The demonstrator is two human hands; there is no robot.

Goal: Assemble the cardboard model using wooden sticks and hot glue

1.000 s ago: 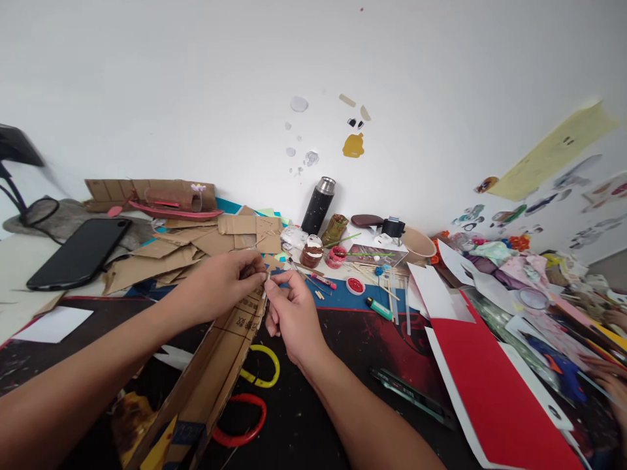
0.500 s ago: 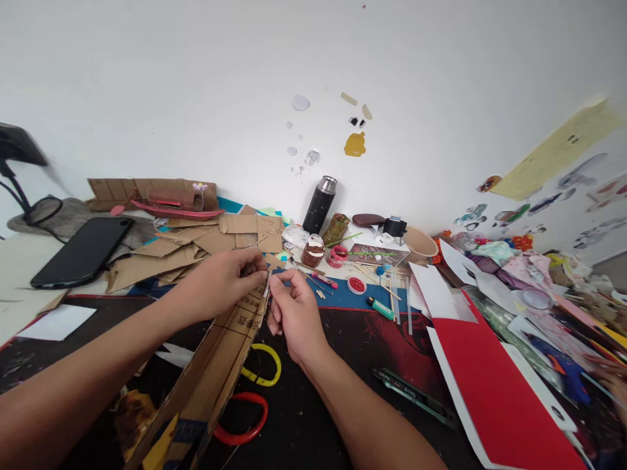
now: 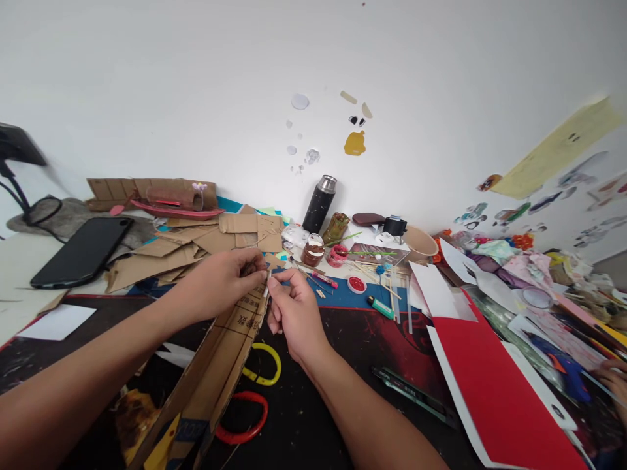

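Note:
A long folded strip of brown cardboard (image 3: pixel 228 356) with printed characters runs from the lower left up to my fingers. My left hand (image 3: pixel 230 281) is closed on its far end, fingertips partly hidden. Opposite it, my right hand (image 3: pixel 296 313) pinches a small white strip (image 3: pixel 267 282) against the cardboard's right edge; whether paper or tape, I cannot tell. Under the cardboard lie scissors with a yellow loop (image 3: pixel 278 365) and a red loop (image 3: pixel 264 418), their blade (image 3: pixel 174 354) showing on the left.
Cardboard scraps (image 3: pixel 161 258) and a phone (image 3: pixel 83 251) lie left. A black flask (image 3: pixel 319 205), paint jars (image 3: pixel 312 251) and a green glue stick or lighter (image 3: pixel 381 307) stand or lie ahead. A utility knife (image 3: pixel 414 395) and red card (image 3: pixel 499 391) are right. Another person's hand (image 3: pixel 614 378) shows at far right.
Almost nothing differs. My right fingertips have shifted very slightly at the white strip, and the other person's hand at the far right has moved a little.

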